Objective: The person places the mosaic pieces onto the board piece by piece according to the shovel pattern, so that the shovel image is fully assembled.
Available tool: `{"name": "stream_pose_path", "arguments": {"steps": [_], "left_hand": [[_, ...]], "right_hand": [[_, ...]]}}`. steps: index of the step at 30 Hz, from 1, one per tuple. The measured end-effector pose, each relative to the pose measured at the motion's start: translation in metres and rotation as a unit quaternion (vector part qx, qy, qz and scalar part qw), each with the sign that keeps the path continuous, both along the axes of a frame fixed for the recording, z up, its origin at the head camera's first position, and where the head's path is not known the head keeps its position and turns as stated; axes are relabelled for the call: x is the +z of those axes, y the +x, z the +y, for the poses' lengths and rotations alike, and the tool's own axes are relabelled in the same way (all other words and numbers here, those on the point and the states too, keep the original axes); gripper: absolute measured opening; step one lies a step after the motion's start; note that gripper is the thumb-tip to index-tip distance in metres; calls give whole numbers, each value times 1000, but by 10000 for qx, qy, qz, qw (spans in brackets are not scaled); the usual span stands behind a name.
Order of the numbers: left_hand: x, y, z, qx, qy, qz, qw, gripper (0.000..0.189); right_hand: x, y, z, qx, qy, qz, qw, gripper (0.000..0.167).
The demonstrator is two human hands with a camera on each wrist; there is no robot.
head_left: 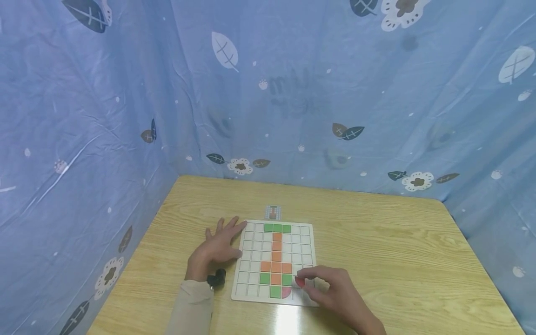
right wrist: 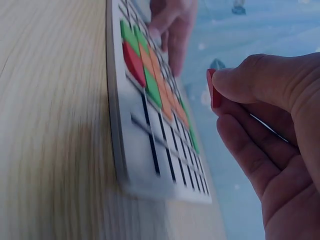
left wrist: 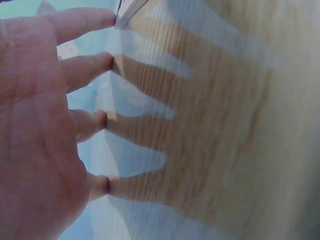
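Note:
A white grid board (head_left: 251,256) lies on the table, with green tiles (head_left: 277,228), orange tiles (head_left: 277,246) and a red curved tile (head_left: 286,292) set in its squares. My right hand (head_left: 335,286) pinches another red tile (head_left: 299,281) between thumb and fingers, over the board's lower right part. In the right wrist view this red tile (right wrist: 214,90) stands on edge in the pinch, raised off the board. At the board's left edge my left hand (head_left: 217,246) rests with spread fingers; its fingertips touch the table in the left wrist view, one right at the board's corner.
A small picture card (head_left: 273,212) showing a coloured grid pattern lies just behind the board. The wooden table (head_left: 377,232) extends to both sides. Blue patterned curtains (head_left: 293,93) hang behind and at both sides. A dark wrist device (head_left: 217,278) sits at the left wrist.

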State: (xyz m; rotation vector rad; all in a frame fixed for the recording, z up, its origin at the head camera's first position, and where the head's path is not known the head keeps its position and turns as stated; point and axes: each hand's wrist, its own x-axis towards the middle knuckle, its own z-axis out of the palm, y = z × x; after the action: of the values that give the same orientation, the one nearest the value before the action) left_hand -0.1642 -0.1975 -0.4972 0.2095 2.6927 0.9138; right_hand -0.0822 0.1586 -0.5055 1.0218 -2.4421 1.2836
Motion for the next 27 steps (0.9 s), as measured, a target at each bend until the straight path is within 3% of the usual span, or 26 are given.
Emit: {"name": "stream_pose_path", "arguments": {"steps": [8,20,27], "left_hand": [[1,0,2,86,11,-42,10000,95],[1,0,1,-83,-58,22,9999,94],[1,0,-1,-158,22,97,9998,94]], "right_hand": [[3,-3,-26,589,-265,53,9979,41],[-8,-8,-57,916,-89,-371,9951,30],[-14,-7,-66,899,84,-809,9926,28]]}}
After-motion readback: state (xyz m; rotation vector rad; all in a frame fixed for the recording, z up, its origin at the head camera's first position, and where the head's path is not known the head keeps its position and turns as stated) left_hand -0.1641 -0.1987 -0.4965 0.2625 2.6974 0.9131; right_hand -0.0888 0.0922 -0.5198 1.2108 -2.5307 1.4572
